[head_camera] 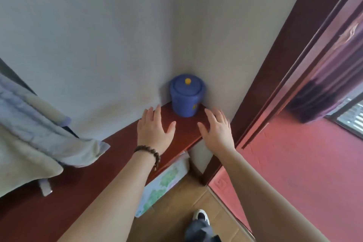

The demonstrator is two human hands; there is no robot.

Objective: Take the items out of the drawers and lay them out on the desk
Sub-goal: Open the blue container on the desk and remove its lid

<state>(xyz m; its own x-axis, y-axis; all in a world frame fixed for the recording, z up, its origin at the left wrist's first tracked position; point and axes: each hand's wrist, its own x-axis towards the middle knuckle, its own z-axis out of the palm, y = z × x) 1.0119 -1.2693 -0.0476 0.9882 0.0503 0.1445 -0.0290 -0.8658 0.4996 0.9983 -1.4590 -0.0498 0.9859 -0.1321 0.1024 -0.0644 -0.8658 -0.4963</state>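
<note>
A blue lidded pot (186, 95) with a yellow knob stands upright in the far corner of the dark red-brown desk (121, 141), against the two walls. My left hand (154, 128), with a bead bracelet on the wrist, is held flat over the desk just left of the pot, fingers straight and spread. My right hand (217, 128) is stretched out to the pot's right, fingers straight, near the desk's right edge. Neither hand touches the pot or holds anything. No drawer is in view.
A grey-blue blanket (33, 143) lies heaped on the desk's left side. A flat board with a green and pink print (165, 180) leans below the desk's front edge. A dark wooden door frame (275, 88) and pink wall stand at right. My shoe (200, 215) rests on the wood floor.
</note>
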